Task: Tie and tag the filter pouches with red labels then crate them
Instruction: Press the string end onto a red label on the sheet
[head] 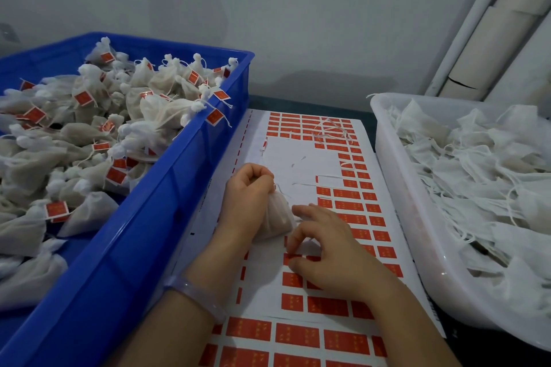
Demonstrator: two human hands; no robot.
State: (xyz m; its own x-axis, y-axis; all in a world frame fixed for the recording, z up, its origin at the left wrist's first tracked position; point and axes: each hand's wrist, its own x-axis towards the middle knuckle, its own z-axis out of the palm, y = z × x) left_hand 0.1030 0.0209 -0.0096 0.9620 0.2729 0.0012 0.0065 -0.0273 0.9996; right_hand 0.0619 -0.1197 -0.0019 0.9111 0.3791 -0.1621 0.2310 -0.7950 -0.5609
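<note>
A small white filter pouch (278, 216) lies on the label sheet (298, 164) in the middle. My left hand (247, 197) grips the pouch by its gathered neck, with thin strings trailing from it. My right hand (325, 250) rests just right of the pouch, its thumb and forefinger pinching at a red label (293, 258) on the sheet. The blue crate (185, 164) on the left holds several tied pouches with red tags. The white bin (396, 188) on the right holds several flat untied pouches with loose strings.
A second sheet of red labels (295, 337) lies nearest me, under the first. Loose string bits (331, 128) sit on the far end of the sheet. A grey wall stands behind, with pale pipes (477, 30) at the upper right.
</note>
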